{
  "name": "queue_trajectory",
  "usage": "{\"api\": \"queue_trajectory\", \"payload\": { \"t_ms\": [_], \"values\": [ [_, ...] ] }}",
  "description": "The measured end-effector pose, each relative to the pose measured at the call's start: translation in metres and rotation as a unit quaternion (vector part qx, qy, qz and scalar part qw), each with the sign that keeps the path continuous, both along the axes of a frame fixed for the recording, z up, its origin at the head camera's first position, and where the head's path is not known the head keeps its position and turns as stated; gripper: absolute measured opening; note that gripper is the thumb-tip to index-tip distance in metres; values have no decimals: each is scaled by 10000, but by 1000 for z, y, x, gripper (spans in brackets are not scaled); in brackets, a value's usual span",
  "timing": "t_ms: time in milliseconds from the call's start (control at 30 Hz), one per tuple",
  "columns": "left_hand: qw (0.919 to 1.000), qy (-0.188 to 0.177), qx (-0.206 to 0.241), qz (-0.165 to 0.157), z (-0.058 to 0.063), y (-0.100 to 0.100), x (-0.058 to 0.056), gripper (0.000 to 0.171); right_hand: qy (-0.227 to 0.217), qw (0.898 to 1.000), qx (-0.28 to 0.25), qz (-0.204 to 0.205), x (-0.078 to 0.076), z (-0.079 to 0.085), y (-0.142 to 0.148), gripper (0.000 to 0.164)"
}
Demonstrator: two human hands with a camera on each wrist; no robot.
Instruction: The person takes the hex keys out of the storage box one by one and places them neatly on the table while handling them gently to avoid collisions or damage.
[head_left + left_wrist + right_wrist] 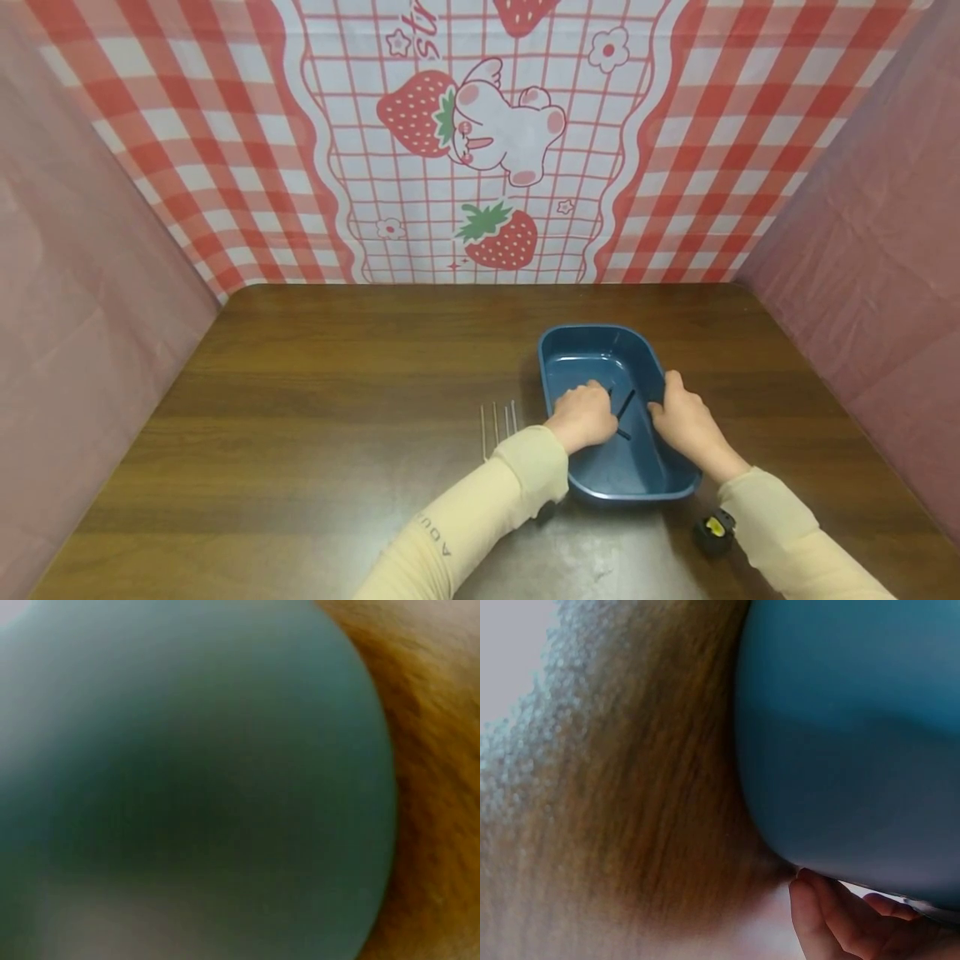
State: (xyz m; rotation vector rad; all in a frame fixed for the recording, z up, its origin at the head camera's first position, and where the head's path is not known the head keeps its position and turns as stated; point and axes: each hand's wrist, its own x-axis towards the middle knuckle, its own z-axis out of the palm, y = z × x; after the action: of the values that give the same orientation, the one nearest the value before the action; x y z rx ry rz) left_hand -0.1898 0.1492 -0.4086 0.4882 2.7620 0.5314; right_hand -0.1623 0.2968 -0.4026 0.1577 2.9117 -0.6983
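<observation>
A deep blue rectangular basin [618, 475] with rounded corners stands on the wooden table. Several thin black sticks [626, 404] lie at odd angles on its floor. My left hand [585, 415] reaches over the left rim with its fingers bent down beside the sticks; its fingertips are hidden, and I cannot tell whether they pinch one. My right hand [690, 425] grips the right rim, thumb over the inside. In the right wrist view its fingers [851, 919] press against the basin's outer wall [855, 787]. Blurred blue-green basin wall [225, 787] fills most of the left wrist view.
Several slim silver metal rods [495, 425] lie side by side left of the basin, partly behind my left sleeve [480, 504]. A black wrist device [714, 533] hangs under the right sleeve. Checked strawberry cloth [495, 242] backs the table [315, 400]; pink cloth flanks it.
</observation>
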Motion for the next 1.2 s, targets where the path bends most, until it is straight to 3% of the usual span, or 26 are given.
{"api": "queue_trajectory", "payload": {
  "t_ms": [133, 300, 433, 600, 800, 1200],
  "values": [
    [9989, -183, 392, 199, 2, -1, 0, 42, 25, 10000, -6, 23, 1, 0, 0, 51],
    [9969, -129, 712, 309, 6, -3, 1, 33, 49, 10000, -14, 31, 1, -1, -1, 50],
    [9934, -87, 1124, 214, 8, -5, 2, 19, 76, 10000, 2, 27, 1, -2, -1, 50],
    [9860, -90, 1667, -15, 11, -8, 6, 30, 110, 9999, 5, 19, 1, -2, -2, 49],
    [9795, -161, 2005, -77, 19, -14, 11, 22, 154, 9999, -30, 54, 1, -2, -2, 48],
    [9624, -269, 2704, -15, 39, -54, 8, 15, 53, 10000, 18, 5, 0, -2, -1, 51]
  ]
}}
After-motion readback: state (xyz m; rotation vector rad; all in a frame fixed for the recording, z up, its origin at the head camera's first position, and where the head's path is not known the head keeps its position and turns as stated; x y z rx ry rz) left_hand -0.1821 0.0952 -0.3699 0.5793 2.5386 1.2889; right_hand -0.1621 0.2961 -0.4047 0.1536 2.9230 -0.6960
